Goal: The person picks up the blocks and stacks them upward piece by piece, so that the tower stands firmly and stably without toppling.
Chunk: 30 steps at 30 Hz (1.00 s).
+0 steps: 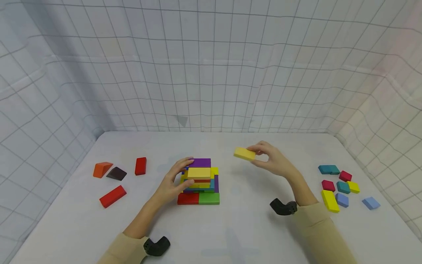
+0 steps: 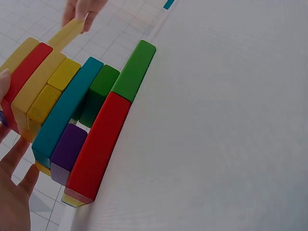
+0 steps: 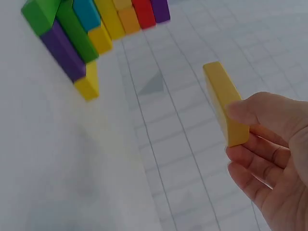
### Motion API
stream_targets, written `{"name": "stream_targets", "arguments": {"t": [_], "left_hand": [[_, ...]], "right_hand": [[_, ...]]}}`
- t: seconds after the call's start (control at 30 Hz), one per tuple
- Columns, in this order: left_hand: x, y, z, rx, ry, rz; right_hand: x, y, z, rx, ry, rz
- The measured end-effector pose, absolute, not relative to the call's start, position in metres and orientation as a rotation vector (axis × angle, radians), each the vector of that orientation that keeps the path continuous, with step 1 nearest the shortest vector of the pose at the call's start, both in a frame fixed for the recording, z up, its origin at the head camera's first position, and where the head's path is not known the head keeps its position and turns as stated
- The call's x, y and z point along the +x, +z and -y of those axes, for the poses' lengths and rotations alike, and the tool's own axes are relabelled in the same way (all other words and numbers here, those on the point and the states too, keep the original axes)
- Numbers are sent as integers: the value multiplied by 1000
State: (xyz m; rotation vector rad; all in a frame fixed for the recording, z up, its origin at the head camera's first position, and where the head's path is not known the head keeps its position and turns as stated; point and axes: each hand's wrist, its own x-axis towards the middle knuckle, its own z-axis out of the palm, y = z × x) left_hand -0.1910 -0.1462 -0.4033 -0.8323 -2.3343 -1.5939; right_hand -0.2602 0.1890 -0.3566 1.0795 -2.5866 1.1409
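A layered stack of colored wooden blocks (image 1: 199,174) stands on the white table, with red and green blocks at its base and a purple block (image 1: 202,162) high at the back. My left hand (image 1: 171,183) spreads along the stack's left side. Its thumb lies near the front of the upper layers, and in the left wrist view the fingertips (image 2: 30,175) reach the side of the stack. To the right, my right hand (image 1: 271,159) pinches a flat yellow block (image 1: 244,153) between thumb and fingers, raised above the table and apart from the stack.
At left lie red blocks (image 1: 113,196) (image 1: 140,166), an orange wedge (image 1: 102,169) and a dark wedge (image 1: 117,173). Several teal, crimson, yellow and blue blocks (image 1: 330,201) are scattered at right. White grid-patterned curtains (image 1: 227,84) enclose the table's back and sides.
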Motion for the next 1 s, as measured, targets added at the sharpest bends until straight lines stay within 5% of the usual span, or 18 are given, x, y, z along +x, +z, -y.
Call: {"name": "stream_targets", "arguments": {"t": [0.43,1.0], "left_hand": [[-190,-401,146,-790,-1647,2378],[-191,-402,146,-794,-1604,2390]], "right_hand": [[-268,-350,-95,1427,1209,2587],[-264,-351,-81,1484,1204,2612]]}}
